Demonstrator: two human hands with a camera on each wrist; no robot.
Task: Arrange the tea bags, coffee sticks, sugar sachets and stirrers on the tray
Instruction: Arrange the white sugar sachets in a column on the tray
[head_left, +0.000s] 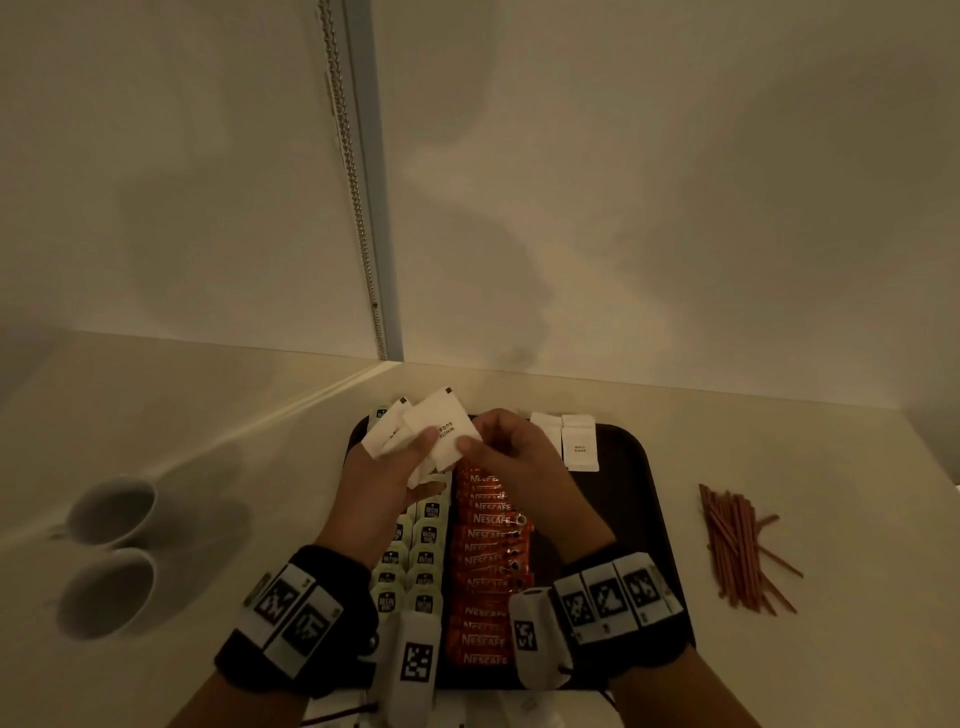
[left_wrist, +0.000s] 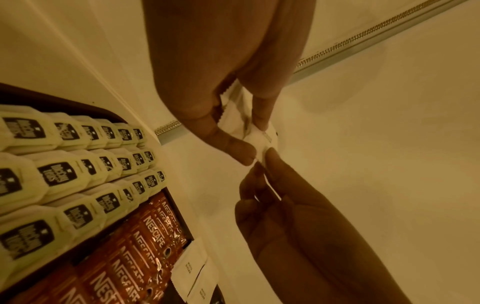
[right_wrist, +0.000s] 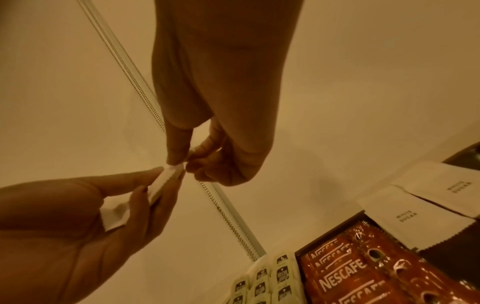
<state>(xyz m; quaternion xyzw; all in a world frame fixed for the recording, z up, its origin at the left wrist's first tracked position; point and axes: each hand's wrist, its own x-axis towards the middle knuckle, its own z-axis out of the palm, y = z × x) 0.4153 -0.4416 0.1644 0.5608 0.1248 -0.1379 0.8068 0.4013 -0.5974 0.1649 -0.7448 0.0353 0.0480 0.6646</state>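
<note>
Above the tray (head_left: 631, 467) my left hand (head_left: 387, 473) grips a fan of sugar sachets (head_left: 415, 434); my right hand (head_left: 511, 449) pinches the front one, both hands raised off the bench (head_left: 831, 519)

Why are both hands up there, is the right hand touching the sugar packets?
Touching. The head view shows the right hand pinching a packet from the sugar packets fanned in the left hand.

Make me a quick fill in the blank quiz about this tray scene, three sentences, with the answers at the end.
1. The left hand holds a bunch of white ____ sachets above the tray.
2. The orange coffee sticks carry the brand name ____.
3. The red stirrers lie on the counter to the ____ of the tray.

Missing words: sugar; Nescafe; right
</note>
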